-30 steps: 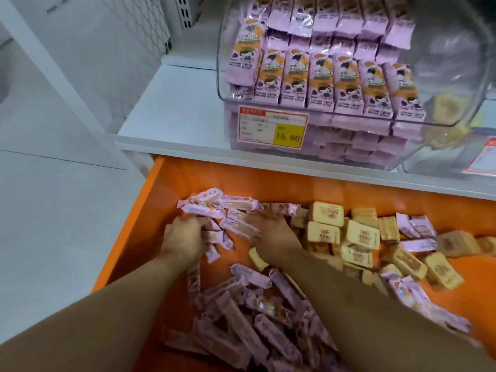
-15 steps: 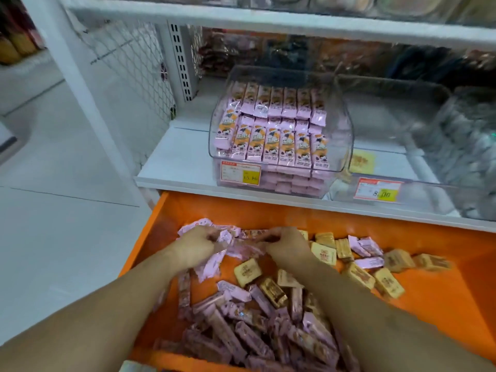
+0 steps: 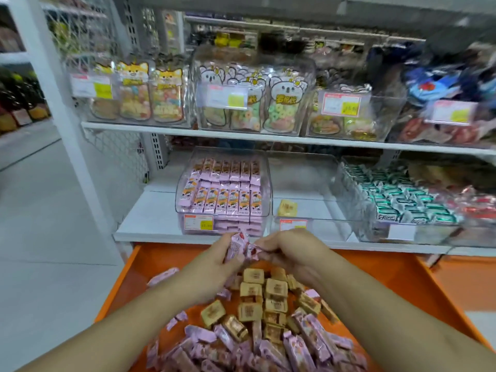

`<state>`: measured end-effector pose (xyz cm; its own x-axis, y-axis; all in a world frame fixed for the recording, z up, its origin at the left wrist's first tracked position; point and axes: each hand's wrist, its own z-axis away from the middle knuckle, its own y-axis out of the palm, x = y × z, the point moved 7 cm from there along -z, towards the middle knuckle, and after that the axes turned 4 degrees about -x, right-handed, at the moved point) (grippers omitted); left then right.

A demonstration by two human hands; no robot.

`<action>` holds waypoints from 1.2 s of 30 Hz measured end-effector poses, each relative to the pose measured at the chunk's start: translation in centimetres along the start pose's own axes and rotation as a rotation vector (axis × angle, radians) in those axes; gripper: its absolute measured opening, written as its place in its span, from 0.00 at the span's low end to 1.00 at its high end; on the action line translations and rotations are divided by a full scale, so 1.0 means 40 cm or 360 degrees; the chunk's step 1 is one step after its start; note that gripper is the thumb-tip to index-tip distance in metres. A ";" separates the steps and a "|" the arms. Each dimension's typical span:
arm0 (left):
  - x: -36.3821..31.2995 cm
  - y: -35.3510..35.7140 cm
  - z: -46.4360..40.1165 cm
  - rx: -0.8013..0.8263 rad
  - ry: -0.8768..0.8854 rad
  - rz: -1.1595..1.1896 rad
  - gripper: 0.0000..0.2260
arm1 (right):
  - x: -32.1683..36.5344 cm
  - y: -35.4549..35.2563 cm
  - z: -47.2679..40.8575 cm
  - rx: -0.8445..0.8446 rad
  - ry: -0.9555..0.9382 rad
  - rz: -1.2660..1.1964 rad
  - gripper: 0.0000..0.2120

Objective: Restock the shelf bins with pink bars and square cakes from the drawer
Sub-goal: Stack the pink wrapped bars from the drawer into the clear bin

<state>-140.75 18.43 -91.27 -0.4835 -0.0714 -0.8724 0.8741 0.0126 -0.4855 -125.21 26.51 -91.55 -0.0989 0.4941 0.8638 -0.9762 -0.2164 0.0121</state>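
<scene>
**Pink bars held over the open drawer**

Above the orange drawer point(image 3: 397, 275), just under the front lip of the lower shelf point(image 3: 150, 224), I had both hands up together. My left hand point(image 3: 212, 267) was curled around a small bunch of pink bars point(image 3: 237, 247), and my right hand point(image 3: 291, 251) pinched the same bunch from the other side, so the wrappers stood up between the two thumbs.

Below my wrists the drawer carried the stock. Square cakes point(image 3: 276, 288) in tan wrappers lay heaped in its middle, some flat and some tipped on edge. Loose pink bars point(image 3: 303, 345) were piled along the near edge, and one lone pink bar point(image 3: 162, 276) lay apart by the left wall.

On the lower shelf the clear left bin point(image 3: 224, 191) held pink bars stood in neat rows, with a price tag point(image 3: 198, 221) on its front. Just beside it, the middle bin point(image 3: 303, 183) held a single square cake point(image 3: 287, 208) near its front. Further right was a bin of green-wrapped sweets point(image 3: 400, 202).

On the upper shelf point(image 3: 268, 136) stood clear boxes of animal-shaped snack bags point(image 3: 283, 103); the far right end was too blurred for me to read.
</scene>
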 end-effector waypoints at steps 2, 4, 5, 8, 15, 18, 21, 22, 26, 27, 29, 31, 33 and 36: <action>-0.020 0.024 0.000 -0.0020 0.0051 -0.0124 0.16 | -0.003 -0.014 0.011 -0.0027 0.0035 -0.0095 0.07; -0.025 0.031 -0.009 -0.0160 0.0062 -0.0154 0.17 | -0.009 -0.016 0.013 0.0018 0.0069 -0.0213 0.07; -0.026 0.023 -0.017 -0.0259 0.0055 -0.0167 0.17 | -0.005 -0.012 0.015 0.0060 0.0070 -0.0261 0.07; -0.031 -0.002 -0.049 -0.0330 -0.0060 -0.0005 0.17 | 0.044 -0.009 0.027 0.0186 -0.0129 -0.0044 0.06; -0.061 -0.032 -0.098 -0.0167 -0.0092 0.0457 0.20 | 0.157 -0.032 0.053 0.0120 -0.0781 0.0638 0.09; -0.041 -0.022 -0.109 -0.0167 -0.0225 0.0735 0.24 | 0.154 -0.027 0.040 0.0125 -0.0806 0.0633 0.05; -0.039 -0.006 -0.110 -0.0098 -0.0330 0.0949 0.10 | 0.154 -0.022 0.030 0.0136 -0.0832 0.0603 0.05; -0.036 -0.004 -0.110 -0.0089 -0.0342 0.0972 0.12 | 0.151 -0.020 0.025 0.0143 -0.0801 0.0554 0.06; -0.034 -0.007 -0.112 -0.0117 -0.0337 0.0918 0.10 | 0.130 -0.014 0.009 0.0124 -0.0728 0.0568 0.05; -0.030 -0.011 -0.113 -0.0133 -0.0342 0.0916 0.11 | 0.127 -0.011 0.007 0.0096 -0.0765 0.0709 0.03; -0.017 -0.010 -0.110 -0.0148 -0.0384 0.0937 0.21 | 0.133 -0.006 0.021 -0.0008 -0.0935 0.1107 0.13; 0.000 -0.019 -0.112 -0.0206 -0.0387 0.0992 0.36 | 0.154 0.003 0.056 -0.0017 -0.1244 0.1348 0.30; 0.010 -0.024 -0.113 -0.0229 -0.0424 0.1031 0.43 | 0.161 0.025 0.093 0.0152 -0.1444 0.1444 0.39; -0.012 -0.028 -0.100 -0.0223 -0.0496 0.1068 0.37 | 0.136 0.060 0.116 0.0330 -0.1496 0.1556 0.45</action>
<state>-141.67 22.44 -90.51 0.2047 -0.2823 -0.9372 0.9525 0.2781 0.1243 -127.20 24.76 -84.50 -0.4758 -0.6650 0.5757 -0.5301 -0.3055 -0.7910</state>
